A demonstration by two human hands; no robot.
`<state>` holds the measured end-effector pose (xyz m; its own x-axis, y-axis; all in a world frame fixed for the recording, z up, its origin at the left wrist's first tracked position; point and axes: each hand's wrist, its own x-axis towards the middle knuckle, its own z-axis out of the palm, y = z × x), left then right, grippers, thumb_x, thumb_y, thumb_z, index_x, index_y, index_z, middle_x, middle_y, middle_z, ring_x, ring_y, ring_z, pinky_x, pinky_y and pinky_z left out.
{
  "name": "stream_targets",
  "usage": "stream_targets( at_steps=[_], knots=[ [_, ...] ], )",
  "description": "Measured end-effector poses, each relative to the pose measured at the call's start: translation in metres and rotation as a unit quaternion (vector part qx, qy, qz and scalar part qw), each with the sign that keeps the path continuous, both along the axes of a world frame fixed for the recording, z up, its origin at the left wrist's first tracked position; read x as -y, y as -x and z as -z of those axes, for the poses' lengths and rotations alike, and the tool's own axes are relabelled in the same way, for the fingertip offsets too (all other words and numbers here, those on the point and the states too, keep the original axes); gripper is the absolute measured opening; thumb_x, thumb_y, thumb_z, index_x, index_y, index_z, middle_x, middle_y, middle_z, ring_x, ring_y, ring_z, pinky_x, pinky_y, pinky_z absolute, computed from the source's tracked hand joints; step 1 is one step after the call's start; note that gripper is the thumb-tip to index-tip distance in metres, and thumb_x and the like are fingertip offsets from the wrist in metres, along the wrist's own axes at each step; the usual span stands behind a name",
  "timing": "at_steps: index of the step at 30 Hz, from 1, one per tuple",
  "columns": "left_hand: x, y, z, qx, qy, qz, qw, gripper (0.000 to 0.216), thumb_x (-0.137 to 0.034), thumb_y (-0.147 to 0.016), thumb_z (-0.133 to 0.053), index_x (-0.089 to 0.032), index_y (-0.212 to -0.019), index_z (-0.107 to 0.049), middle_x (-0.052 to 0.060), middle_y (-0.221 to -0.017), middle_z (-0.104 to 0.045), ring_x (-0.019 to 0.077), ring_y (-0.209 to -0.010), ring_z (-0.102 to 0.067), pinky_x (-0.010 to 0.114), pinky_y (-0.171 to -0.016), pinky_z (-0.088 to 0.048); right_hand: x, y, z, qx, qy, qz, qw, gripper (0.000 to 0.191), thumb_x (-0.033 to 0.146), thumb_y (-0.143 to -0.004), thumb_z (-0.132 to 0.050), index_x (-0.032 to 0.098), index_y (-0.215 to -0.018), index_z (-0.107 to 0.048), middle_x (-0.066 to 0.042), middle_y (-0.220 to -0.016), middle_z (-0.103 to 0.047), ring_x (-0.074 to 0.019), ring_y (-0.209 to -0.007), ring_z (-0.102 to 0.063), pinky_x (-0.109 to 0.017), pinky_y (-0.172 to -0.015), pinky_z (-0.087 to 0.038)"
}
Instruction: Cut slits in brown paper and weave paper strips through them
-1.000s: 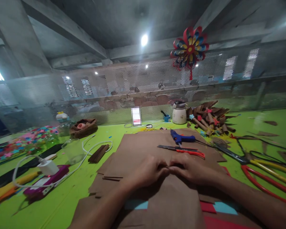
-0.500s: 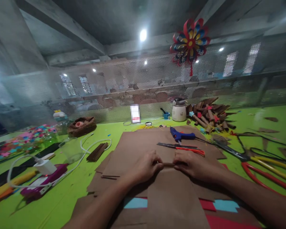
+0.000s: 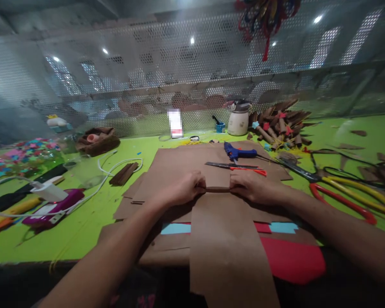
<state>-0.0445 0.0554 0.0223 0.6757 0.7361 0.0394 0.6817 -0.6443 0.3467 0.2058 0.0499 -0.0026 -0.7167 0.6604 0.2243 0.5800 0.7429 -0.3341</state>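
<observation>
A long strip of brown paper (image 3: 226,244) runs from between my hands down over the near table edge. Its far end is turned over in a narrow fold. My left hand (image 3: 190,187) pinches the left end of that fold, fingers curled. At the right end, my right hand (image 3: 246,185) pinches it with thumb and fingers closed. Under the strip lies a stack of brown paper sheets (image 3: 176,164). Just beyond my hands rests a slim cutting tool (image 3: 235,166) with dark metal and red parts, and behind it a blue glue gun (image 3: 240,152).
Large scissors (image 3: 314,176) with red and yellow handles lie right. Red paper (image 3: 295,261) and light blue paper (image 3: 176,229) show beneath the strip. Left are a purple power strip (image 3: 56,208), a white cable and a clear cup (image 3: 87,171). Rolled brown tubes (image 3: 282,124) pile behind.
The view has tipped downward, showing more of the strip and the near table edge. Both hands still pinch the fold, now slightly farther apart, with more of it visible between them.
</observation>
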Motion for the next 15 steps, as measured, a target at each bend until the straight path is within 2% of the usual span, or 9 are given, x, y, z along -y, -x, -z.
stream_targets(
  at_steps=[8,15],
  knots=[
    [0.009,0.006,-0.005,-0.055,-0.062,0.017,0.996,0.013,-0.017,-0.085,-0.046,-0.017,-0.081,-0.058,0.003,-0.082,-0.057,0.0136,-0.069,-0.05,0.025,-0.062,-0.037,0.01,0.0,-0.008,0.076,-0.051,0.014,0.996,0.011,0.011,-0.085,-0.046,0.017,-0.078,-0.052,-0.004,-0.085,-0.056,-0.0146,-0.074,-0.05,-0.024,-0.063,-0.037],
    [0.026,-0.005,-0.02,-0.141,-0.14,0.035,0.98,0.016,-0.018,-0.085,-0.046,-0.015,-0.076,-0.059,0.005,-0.077,-0.055,0.0134,-0.061,-0.048,0.025,-0.057,-0.037,0.026,0.006,-0.015,0.157,-0.187,-0.014,0.97,0.014,0.007,-0.084,-0.046,0.015,-0.084,-0.057,-0.007,-0.087,-0.058,-0.02,-0.082,-0.051,-0.031,-0.071,-0.038]
  ],
)
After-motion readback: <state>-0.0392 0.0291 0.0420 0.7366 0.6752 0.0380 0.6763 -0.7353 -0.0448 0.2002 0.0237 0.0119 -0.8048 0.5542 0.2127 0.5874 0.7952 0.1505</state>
